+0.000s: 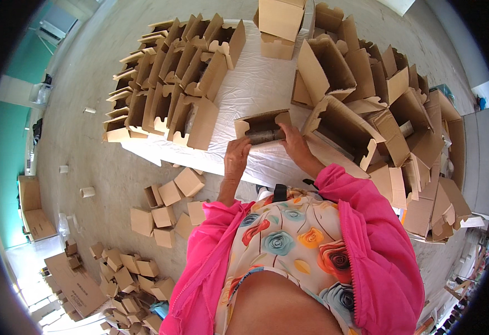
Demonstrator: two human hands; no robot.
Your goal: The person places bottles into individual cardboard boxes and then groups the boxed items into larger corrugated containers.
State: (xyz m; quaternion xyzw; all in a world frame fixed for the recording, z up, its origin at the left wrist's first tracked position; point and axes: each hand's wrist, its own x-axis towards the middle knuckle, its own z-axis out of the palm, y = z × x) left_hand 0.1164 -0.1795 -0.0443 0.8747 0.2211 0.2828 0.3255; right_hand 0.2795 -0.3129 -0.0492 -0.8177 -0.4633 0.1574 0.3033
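A small open cardboard box lies on the white-covered table right in front of me, its opening facing up. Inside sits a greyish item in clear plastic; its kind cannot be made out. My left hand grips the near left corner of the box, fingers bent against the edge. At the right end, my right hand is closed around the side flap, its fingertips partly hidden by the cardboard. Both pink sleeves reach up from below.
Rows of open cardboard boxes stand on the table's left. On the right, larger open boxes are heaped close to my right arm. A stacked box stands at the far edge. Several small closed boxes lie on the floor at left.
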